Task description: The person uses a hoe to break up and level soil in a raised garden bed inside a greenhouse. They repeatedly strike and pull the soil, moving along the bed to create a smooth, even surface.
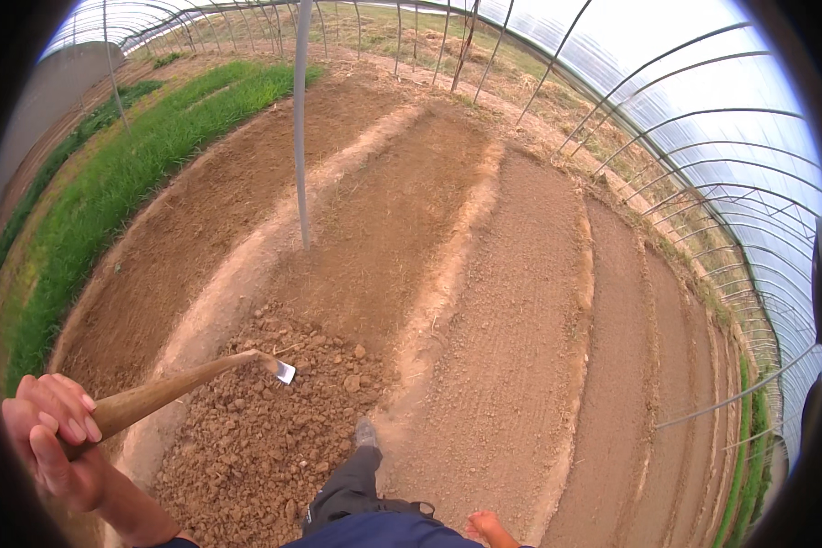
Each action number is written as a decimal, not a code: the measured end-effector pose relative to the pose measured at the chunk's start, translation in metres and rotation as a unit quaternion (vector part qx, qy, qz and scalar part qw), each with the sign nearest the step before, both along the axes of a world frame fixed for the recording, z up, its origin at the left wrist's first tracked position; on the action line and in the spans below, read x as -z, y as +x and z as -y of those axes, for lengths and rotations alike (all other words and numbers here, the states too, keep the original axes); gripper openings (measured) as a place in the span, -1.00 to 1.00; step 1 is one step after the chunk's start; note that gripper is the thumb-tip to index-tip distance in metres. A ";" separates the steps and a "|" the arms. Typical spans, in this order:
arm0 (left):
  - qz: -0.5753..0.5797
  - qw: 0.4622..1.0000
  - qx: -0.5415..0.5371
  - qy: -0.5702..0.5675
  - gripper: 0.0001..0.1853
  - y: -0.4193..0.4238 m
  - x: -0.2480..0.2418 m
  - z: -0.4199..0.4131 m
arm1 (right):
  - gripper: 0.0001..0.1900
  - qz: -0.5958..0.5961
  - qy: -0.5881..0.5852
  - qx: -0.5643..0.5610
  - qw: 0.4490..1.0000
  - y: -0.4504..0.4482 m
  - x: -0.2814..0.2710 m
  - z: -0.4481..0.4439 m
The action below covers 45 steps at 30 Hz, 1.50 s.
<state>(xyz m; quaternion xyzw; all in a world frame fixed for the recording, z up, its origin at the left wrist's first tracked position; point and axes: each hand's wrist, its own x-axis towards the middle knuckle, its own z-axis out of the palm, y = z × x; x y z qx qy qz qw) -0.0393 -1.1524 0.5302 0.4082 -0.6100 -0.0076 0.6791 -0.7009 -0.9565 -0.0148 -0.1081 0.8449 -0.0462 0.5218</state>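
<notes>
My left hand (61,438), at the lower left, is closed around the wooden handle of a hoe (171,390). The handle slants up to the right, and its small metal head (285,372) shows above loose, cloddy soil (267,425). Whether the blade touches the ground cannot be told. My right hand (483,526) hangs low beside my body at the bottom edge, with its fingers curled and no object visible in it. My shoe (366,433) stands at the right edge of the broken soil.
A grey metal pole (301,137) rises from the bed ahead. Raised soil ridges (445,274) run between long beds. Green plants (144,151) grow at the left. Curved tunnel frames (712,109) with plastic sheeting arch on the right, and a thin slanted pole (733,397) stands there.
</notes>
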 end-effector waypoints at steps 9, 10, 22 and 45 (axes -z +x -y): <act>-0.016 0.999 -0.032 0.004 -0.59 -0.048 -0.017 0.092 | -0.82 0.008 -0.102 -0.018 0.995 -0.048 -0.038 0.221; -0.023 0.999 -0.036 0.012 -0.59 -0.050 -0.022 0.091 | -0.82 0.021 -0.116 -0.036 0.992 -0.041 -0.037 0.245; -0.054 0.986 -0.153 -0.029 -0.71 -0.082 -0.020 0.090 | -0.62 0.058 -0.250 -0.531 0.807 0.031 -0.077 0.483; 0.029 0.936 -0.352 -0.001 -0.76 -0.147 -0.013 0.231 | -0.40 0.477 -0.593 -0.592 0.265 0.447 -0.401 0.570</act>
